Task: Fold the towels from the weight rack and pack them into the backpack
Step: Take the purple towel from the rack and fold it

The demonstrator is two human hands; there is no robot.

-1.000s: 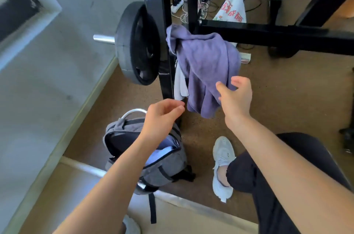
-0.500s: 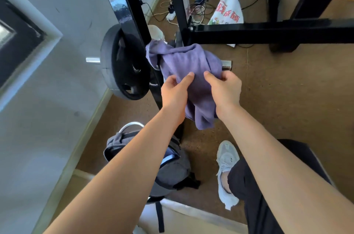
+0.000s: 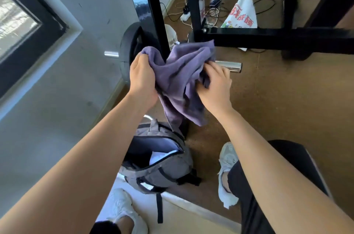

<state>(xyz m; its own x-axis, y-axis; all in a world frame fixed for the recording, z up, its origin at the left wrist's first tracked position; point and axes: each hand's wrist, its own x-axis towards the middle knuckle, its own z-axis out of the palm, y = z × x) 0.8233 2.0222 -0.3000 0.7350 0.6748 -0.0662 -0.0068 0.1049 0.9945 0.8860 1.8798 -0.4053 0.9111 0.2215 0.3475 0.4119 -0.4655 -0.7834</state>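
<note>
Against the black weight rack (image 3: 153, 13), a purple towel (image 3: 180, 80) hangs bunched between both hands. Left hand (image 3: 142, 78) grips its upper left corner, fingers curled into the cloth. Right hand (image 3: 215, 86) holds the right side, fingers tucked into the folds. Below them, near the person's feet, a grey backpack (image 3: 162, 168) stands unzipped on the floor, something white showing inside.

Head-worn camera looks steeply down, close over the hands (image 3: 178, 82).
</note>
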